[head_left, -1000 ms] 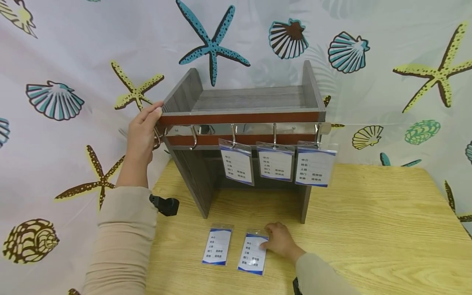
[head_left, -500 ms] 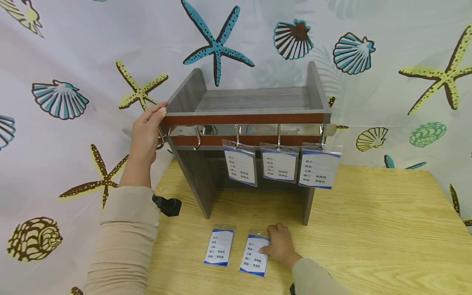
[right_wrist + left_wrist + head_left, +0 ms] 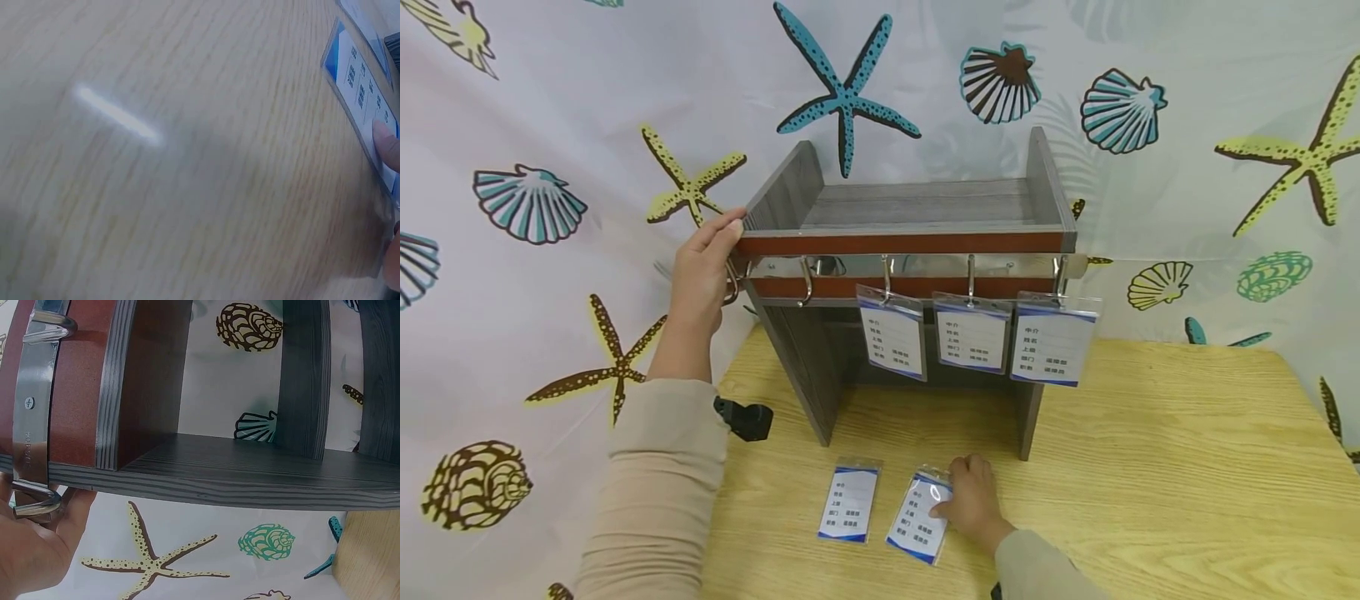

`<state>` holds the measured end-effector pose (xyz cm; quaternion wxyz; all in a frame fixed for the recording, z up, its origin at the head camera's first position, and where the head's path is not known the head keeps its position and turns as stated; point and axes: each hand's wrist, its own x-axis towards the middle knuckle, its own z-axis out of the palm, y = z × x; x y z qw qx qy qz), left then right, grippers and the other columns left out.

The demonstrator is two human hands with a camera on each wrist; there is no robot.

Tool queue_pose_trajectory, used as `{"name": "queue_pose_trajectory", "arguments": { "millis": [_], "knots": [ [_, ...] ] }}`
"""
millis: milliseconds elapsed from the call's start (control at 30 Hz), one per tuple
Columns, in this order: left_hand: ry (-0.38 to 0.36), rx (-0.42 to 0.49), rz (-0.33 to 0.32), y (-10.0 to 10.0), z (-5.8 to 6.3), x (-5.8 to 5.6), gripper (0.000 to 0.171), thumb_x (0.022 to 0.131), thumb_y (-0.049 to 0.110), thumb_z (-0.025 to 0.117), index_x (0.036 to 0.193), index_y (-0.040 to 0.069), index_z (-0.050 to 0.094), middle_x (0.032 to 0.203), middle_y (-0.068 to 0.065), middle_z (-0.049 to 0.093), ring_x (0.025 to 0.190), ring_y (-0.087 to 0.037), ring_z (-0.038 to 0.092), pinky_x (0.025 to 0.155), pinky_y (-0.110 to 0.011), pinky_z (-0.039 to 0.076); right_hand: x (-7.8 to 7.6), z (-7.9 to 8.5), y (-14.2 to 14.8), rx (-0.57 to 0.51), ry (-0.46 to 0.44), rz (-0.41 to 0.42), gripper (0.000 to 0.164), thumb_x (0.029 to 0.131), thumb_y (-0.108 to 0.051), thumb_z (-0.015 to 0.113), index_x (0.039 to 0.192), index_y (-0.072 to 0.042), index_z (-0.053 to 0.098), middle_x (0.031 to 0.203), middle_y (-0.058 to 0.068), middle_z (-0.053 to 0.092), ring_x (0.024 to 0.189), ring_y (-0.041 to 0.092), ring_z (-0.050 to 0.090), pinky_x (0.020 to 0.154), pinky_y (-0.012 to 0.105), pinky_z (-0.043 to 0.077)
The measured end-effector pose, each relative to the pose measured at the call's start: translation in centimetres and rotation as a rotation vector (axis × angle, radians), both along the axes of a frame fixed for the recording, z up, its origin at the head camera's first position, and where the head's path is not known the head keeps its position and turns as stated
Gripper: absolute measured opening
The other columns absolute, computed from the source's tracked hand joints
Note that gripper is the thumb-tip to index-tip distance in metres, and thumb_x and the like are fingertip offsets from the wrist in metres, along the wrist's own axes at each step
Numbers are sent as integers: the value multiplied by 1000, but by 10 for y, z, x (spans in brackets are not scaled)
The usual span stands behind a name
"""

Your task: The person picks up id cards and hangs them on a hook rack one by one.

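Note:
In the head view my left hand (image 3: 697, 279) grips the left end of a grey wooden shelf (image 3: 910, 244) with a reddish-brown front. In the left wrist view its fingers pass behind the metal hook rail (image 3: 31, 419). My right hand (image 3: 976, 504) pinches the right side of a badge holder (image 3: 919, 518) at the table, thumb on its printed face; the other fingers are partly hidden. Left of it lies a second badge holder (image 3: 850, 502), untouched. Three more hang from the hooks: a left one (image 3: 895, 337), a middle one (image 3: 972, 335) and a right one (image 3: 1054, 343).
Toward the rail's left end, a bare hook (image 3: 806, 282) stands out. The shelf's side panel (image 3: 793, 375) reaches down to the wooden table (image 3: 1172, 450). Behind hangs a cloth (image 3: 925, 67) printed with starfish and shells.
The badge holder under my right hand has turned slightly, its top swinging right. My left hand keeps its place on the shelf. The head view has shifted a little.

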<state>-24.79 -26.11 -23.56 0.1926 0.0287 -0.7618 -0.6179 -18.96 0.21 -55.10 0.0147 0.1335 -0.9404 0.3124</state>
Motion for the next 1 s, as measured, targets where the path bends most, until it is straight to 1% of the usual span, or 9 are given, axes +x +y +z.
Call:
{"name": "queue_pose_trajectory", "arguments": {
  "millis": [67,133,200,333,433,600,700,867,1000],
  "knots": [
    [1,2,-4,0,-1,-1,39,87,37,49,122,19,52,127,-7,41,116,-23,36,92,-50,26,0,-1,1,-8,11,1,51,54,-24,80,86,0,49,83,6,39,82,24,38,79,39,33],
    [1,-4,-7,1,-1,-1,40,87,37,48,122,19,51,128,-7,40,116,-23,36,93,-50,26,-1,-1,2,-28,-3,1,50,56,-21,79,88,0,48,82,5,41,80,24,42,78,38,36],
    [2,-4,-7,1,0,-1,40,87,37,48,122,19,51,129,-6,39,116,-22,35,93,-49,26,-2,1,2,-66,-38,-2,49,59,-17,78,92,1,47,83,6,45,80,23,46,76,37,40],
    [1,-4,-10,1,0,-1,40,87,38,48,123,19,51,130,-5,39,117,-22,34,94,-48,25,-2,8,2,-195,-152,-25,45,69,-8,70,105,4,45,96,11,48,88,25,50,78,37,42],
    [-1,-3,-14,1,0,-1,41,87,38,48,123,20,51,130,-6,38,118,-22,33,95,-48,24,-2,13,3,-273,-179,-23,38,75,-4,65,106,3,44,99,12,47,89,25,50,78,37,43],
    [-2,-1,-14,1,-1,-2,41,86,38,49,123,20,51,129,-6,39,118,-22,33,95,-48,23,0,23,5,-320,-89,21,28,77,2,60,100,4,46,95,14,49,86,27,51,75,37,44],
    [-4,0,-12,1,-1,-3,41,86,38,49,123,20,51,128,-6,40,117,-21,34,95,-46,24,1,29,5,-335,-36,48,26,76,5,60,99,3,48,97,17,53,89,30,52,76,38,45],
    [-7,1,-17,1,0,-2,41,86,39,49,123,21,51,127,-7,40,116,-22,35,95,-47,25,4,41,4,-378,-20,97,24,78,4,58,100,3,50,97,19,56,90,30,54,74,36,46],
    [-16,-1,-26,0,-1,-1,41,87,41,47,124,23,49,129,-7,39,119,-22,32,95,-50,21,4,52,4,-399,-14,126,23,79,2,58,101,1,51,92,13,57,81,22,55,66,28,47]
  ]
}}
